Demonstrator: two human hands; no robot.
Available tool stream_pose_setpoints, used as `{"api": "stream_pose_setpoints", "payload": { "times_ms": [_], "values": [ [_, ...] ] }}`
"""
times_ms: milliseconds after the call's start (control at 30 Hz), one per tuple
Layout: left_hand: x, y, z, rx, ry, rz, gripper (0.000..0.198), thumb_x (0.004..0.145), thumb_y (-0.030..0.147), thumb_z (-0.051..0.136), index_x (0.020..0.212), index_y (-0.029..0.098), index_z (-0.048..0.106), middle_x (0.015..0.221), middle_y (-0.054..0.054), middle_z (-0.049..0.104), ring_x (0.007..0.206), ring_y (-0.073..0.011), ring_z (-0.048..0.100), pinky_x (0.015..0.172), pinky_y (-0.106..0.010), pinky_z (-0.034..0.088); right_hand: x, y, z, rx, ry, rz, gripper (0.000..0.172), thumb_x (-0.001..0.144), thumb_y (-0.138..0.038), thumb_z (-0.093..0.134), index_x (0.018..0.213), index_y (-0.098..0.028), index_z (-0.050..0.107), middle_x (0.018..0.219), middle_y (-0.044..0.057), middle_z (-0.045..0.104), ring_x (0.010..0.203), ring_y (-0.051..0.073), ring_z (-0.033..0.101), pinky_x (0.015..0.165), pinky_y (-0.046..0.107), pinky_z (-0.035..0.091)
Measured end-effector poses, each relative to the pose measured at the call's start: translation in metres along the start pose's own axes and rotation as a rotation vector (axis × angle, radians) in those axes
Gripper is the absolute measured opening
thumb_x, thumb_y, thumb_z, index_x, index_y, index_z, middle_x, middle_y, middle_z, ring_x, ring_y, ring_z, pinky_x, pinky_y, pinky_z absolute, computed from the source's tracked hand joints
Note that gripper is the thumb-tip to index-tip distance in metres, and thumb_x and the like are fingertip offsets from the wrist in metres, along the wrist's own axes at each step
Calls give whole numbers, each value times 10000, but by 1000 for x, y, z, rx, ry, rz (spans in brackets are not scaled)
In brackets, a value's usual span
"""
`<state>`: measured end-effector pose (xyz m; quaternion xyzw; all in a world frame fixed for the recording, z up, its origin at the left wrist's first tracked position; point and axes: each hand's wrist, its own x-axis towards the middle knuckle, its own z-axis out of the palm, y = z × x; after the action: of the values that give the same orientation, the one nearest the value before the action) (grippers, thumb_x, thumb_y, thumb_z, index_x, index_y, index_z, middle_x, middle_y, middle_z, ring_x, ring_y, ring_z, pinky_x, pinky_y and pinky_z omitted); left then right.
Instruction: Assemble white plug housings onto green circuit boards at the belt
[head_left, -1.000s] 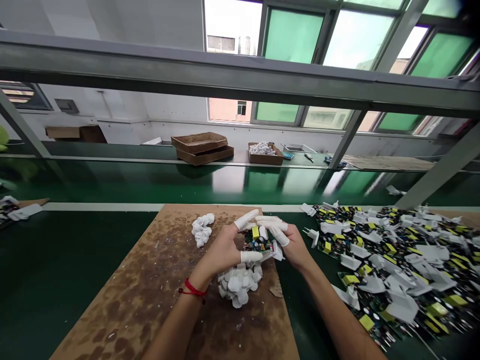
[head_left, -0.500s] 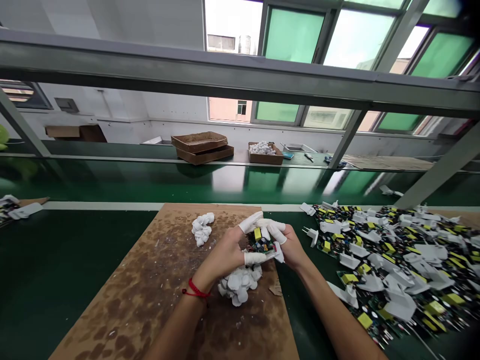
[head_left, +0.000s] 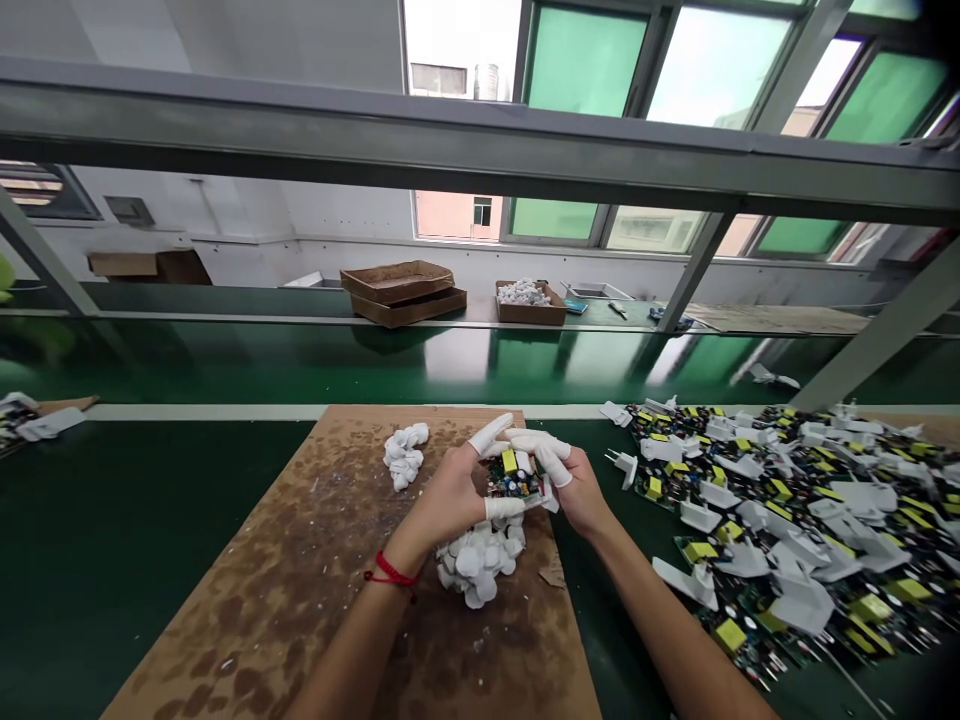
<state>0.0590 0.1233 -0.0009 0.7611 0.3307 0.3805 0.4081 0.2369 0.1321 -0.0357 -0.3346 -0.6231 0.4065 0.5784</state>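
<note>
Between both hands I hold a small circuit board (head_left: 513, 480) with a yellow block and other parts on it, above the cardboard sheet. My left hand (head_left: 457, 490) grips its left side, thumb along the near edge and fingers at the far edge. White finger cots cover the fingertips. My right hand (head_left: 574, 482) is closed on the right end, where a white plastic piece (head_left: 551, 494) shows. Just below the board lies a pile of white round pieces (head_left: 478, 565), partly hidden by my left hand. A smaller cluster of white pieces (head_left: 406, 456) sits farther back.
Many circuit boards with white plastic parts (head_left: 780, 530) cover the right of the green bench. The stained cardboard sheet (head_left: 300, 580) lies in front of me. Behind stand brown trays (head_left: 405, 290) and a box of white pieces (head_left: 529, 303). A metal rail (head_left: 450, 135) crosses overhead.
Both hands have shifted slightly left and up with the circuit board, which appears turned a little. The piles and the boards on the bench stay as they were.
</note>
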Motion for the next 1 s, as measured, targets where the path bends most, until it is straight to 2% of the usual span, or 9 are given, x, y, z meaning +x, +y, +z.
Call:
{"api": "stream_pose_setpoints", "payload": {
  "times_ms": [100,200,267,333,467,600,767,867,1000],
  "values": [
    [-1,-2,2,-99,-36,-17,948,627,196,787,1438,185,296,1316,-126,552,1234,-272,487,1054,-366,370,0,4,3,143,1,105,332,770,-514,633,808,-203,745,988,85,715,958,264,624,919,397,443],
    [-2,-3,3,-217,-107,-39,977,601,163,801,1437,211,298,1339,-133,525,1247,-280,473,1061,-380,360,-2,4,4,336,-48,258,316,723,-502,683,752,-189,717,881,65,719,745,211,641,738,336,498],
    [-3,-1,3,-290,-166,-61,1011,566,146,817,1434,226,305,1358,-138,500,1252,-294,466,1040,-383,384,-5,1,3,451,-120,298,303,707,-497,697,723,-194,699,805,42,706,607,164,605,643,299,486],
    [-3,2,2,-354,-203,-88,1043,538,135,827,1434,238,304,1373,-141,477,1254,-304,461,1011,-380,414,-7,-4,0,529,-186,289,298,686,-497,712,752,-207,700,766,24,686,547,138,566,615,286,473],
    [-4,4,-1,-409,-237,-114,1062,536,120,820,1441,253,279,1384,-136,460,1252,-301,459,991,-376,433,-8,-13,-1,621,-268,287,281,608,-409,787,817,-231,728,794,8,669,524,105,541,576,254,458],
    [-4,7,-4,-406,-271,-85,1057,534,132,821,1439,249,287,1403,-130,434,1255,-311,451,997,-378,426,-7,-11,0,655,-334,296,198,577,-313,823,714,-199,736,605,-11,621,484,83,523,500,191,408],
    [-4,9,-4,-449,-311,-73,1056,531,159,833,1435,257,297,1422,-127,411,1228,-308,476,981,-367,439,-9,-4,-1,657,-344,319,219,603,-362,819,658,-176,719,531,-9,599,440,79,504,466,182,384],
    [-5,7,-5,-460,-333,-75,1047,537,146,829,1432,261,298,1407,-127,430,1186,-295,515,959,-364,454,-11,-6,-1,683,-323,319,265,657,-450,768,745,-203,735,566,-11,610,475,88,526,497,191,395],
    [-5,7,-5,-474,-322,-105,1044,524,169,840,1424,251,319,1368,-132,480,1200,-300,502,990,-386,427,-11,-10,1,669,-365,288,269,566,-367,835,779,-230,742,594,-25,616,503,79,509,523,186,384]
  ]
}}
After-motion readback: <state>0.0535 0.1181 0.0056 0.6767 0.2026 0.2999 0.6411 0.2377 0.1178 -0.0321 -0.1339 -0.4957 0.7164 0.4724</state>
